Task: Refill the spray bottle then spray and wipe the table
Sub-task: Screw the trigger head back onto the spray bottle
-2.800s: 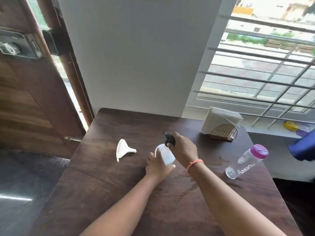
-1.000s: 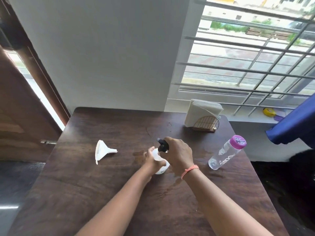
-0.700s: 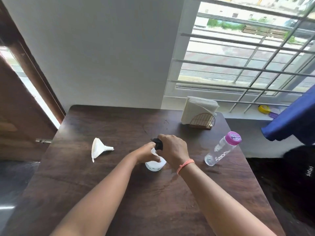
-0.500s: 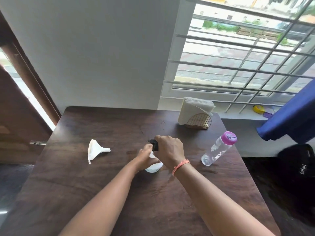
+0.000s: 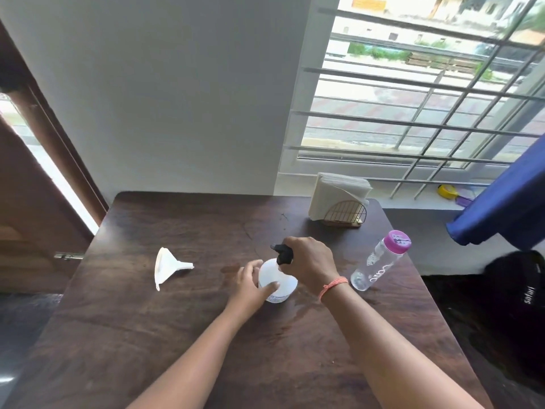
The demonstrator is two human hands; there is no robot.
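Note:
A small white spray bottle (image 5: 278,283) stands upright in the middle of the dark wooden table (image 5: 182,335). My left hand (image 5: 250,283) wraps round its body from the left. My right hand (image 5: 309,262) grips the black spray head (image 5: 282,252) from above; most of the head is hidden under my fingers. A white funnel (image 5: 165,268) lies on its side to the left. A clear water bottle with a pink cap (image 5: 379,261) stands to the right, apart from my hands. Napkins in a gold wire holder (image 5: 339,199) sit at the table's far right.
Wet smears show on the wood near the spray bottle. A white wall stands behind the table, a barred window (image 5: 413,113) to the right, a wooden door (image 5: 26,202) at left. A blue cloth (image 5: 507,202) and a black bag (image 5: 519,293) are off the right edge.
Both hands stay on the spray bottle. My left hand shifted its hold lower round the body, and my right hand keeps its hold on the black head. The camera has panned a little.

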